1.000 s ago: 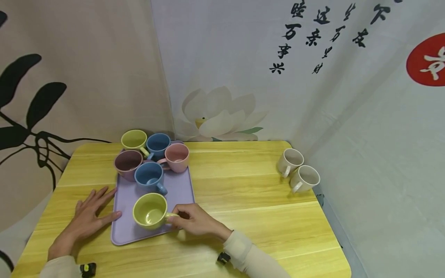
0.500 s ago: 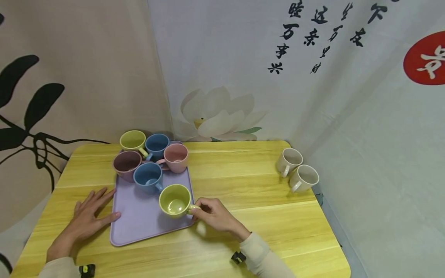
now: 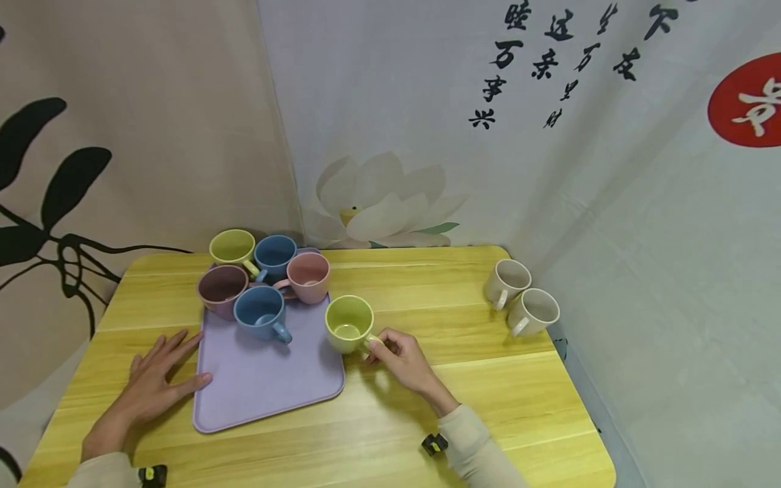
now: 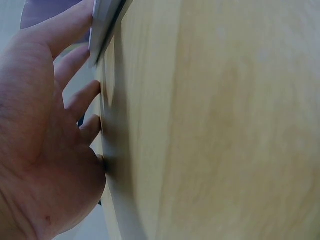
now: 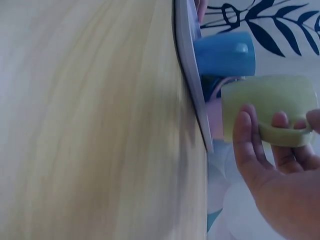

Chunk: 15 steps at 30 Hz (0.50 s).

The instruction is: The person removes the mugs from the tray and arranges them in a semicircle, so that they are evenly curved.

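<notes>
My right hand (image 3: 405, 362) grips a yellow-green mug (image 3: 349, 325) by its handle, upright over the right edge of the purple tray (image 3: 268, 393). In the right wrist view, the mug (image 5: 267, 102) hangs above the tray's rim with fingers curled at the handle. My left hand (image 3: 152, 383) lies with fingers spread at the tray's left edge, thumb and a fingertip touching the rim. The left wrist view shows that hand (image 4: 45, 130) with its thumb against the tray's edge. On the tray stand a blue mug (image 3: 259, 312), a mauve mug (image 3: 221, 288) and a pink mug (image 3: 309, 279).
At the tray's back are another yellow-green mug (image 3: 230, 247) and a second blue mug (image 3: 274, 256). Two off-white mugs (image 3: 510, 281) stand close together at the right edge of the wooden table (image 3: 427, 298). A printed curtain (image 3: 390, 122) hangs directly behind the table.
My right hand has carried the yellow-green mug from the tray's front rightward and farther back, to its right edge. My left hand has stayed at the tray's left side.
</notes>
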{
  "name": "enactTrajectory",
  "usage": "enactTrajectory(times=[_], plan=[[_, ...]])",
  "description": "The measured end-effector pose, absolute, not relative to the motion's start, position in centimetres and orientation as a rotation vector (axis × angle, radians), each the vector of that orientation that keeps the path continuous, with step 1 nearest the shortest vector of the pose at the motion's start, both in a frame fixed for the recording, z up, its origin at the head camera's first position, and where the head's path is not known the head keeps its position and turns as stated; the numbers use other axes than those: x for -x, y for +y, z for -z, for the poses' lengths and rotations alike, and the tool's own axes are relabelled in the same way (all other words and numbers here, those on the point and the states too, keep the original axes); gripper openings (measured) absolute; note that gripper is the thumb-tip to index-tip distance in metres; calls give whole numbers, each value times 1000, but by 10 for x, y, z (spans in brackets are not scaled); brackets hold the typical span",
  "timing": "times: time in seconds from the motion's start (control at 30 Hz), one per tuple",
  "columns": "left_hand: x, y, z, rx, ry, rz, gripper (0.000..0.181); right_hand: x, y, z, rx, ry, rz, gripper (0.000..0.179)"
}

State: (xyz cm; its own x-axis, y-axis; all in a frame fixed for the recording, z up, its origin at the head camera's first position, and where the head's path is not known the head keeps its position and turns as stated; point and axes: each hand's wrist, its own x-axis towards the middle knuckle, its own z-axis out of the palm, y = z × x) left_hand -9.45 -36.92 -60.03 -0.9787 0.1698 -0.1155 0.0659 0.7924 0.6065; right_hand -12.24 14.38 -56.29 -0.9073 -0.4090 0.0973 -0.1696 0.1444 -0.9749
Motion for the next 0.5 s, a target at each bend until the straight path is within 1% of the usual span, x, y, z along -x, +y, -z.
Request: enactTrajectory(times=[0.5], plan=[[94, -370, 602, -199, 2832, -941, 95, 148, 180, 571, 83, 2377, 2028, 33]])
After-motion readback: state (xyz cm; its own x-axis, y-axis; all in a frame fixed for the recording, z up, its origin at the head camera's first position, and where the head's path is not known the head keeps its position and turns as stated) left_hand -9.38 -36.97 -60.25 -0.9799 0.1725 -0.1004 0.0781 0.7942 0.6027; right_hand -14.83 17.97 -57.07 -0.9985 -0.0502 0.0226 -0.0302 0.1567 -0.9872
